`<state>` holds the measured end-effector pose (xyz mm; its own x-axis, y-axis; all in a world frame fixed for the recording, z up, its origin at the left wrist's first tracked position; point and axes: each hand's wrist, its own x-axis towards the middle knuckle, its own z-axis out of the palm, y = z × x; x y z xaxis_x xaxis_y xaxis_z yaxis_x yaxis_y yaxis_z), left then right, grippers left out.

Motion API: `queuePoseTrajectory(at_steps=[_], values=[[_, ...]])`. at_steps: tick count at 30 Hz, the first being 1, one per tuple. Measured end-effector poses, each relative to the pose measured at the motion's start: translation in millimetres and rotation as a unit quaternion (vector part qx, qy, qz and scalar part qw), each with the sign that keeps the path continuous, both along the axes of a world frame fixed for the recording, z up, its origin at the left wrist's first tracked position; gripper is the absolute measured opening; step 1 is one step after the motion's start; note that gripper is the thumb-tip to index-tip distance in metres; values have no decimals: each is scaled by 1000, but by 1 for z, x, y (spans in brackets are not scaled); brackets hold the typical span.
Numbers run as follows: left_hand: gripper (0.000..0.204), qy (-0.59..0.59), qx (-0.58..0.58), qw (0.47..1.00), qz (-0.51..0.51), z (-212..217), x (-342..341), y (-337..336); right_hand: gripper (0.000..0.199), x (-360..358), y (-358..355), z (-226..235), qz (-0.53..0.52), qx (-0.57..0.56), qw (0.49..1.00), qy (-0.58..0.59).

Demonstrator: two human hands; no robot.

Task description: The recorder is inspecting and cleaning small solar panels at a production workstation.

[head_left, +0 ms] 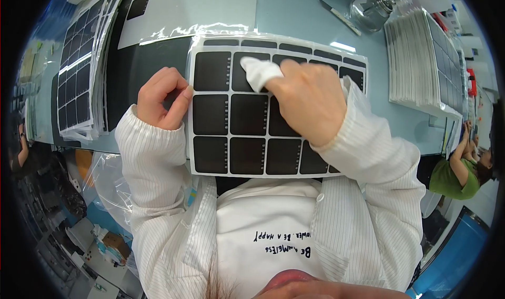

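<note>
- The sheet (247, 116) lies flat in front of the person, its black squares facing up; it is the landmark for what follows.
- The right hand (311, 98), slightly blurred, grips a white cloth (258, 74) over the sheet's far rows, left of its middle.
- The left hand (164, 100) is beside the sheet's left edge, fingers loosely curled, thumb tip at that edge; whether it pinches the edge or merely rests there, I cannot tell.
- Likeliest trouble: the sheet could skid or turn under a sideways push from the cloth, if the left hand gives it little hold.
- Hard pressure or grit in the cloth might scuff the black faces; a snagged fold might lift a square's edge.
- The right forearm reaches over the sheet's right side, so a trailing cuff could rub the squares there.
- A wide swing beyond the sheet's far right corner might reach the knife (339, 16) or tip the glass bottle (370, 15); both look a less likely risk.
- The sheet's long axis appears to run left to right, its shorter way from near edge to far edge.
- The cloth's free tip points toward the sheet's far left corner, its length slanting back to the fingers.
</note>
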<state>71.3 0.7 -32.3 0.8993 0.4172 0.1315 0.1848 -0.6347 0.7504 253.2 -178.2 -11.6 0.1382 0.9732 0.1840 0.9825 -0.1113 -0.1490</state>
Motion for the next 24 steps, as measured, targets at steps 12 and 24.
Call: queuePoseTrajectory(at_steps=[12, 24], values=[[10, -4, 7, 1000, -5, -1, -2, 0, 18, 4, 0, 4, 9, -47, 999, -6], [11, 6, -3, 1000, 6, -1, -3, -1, 13, 11, -11, 5, 7, -58, 998, -14]])
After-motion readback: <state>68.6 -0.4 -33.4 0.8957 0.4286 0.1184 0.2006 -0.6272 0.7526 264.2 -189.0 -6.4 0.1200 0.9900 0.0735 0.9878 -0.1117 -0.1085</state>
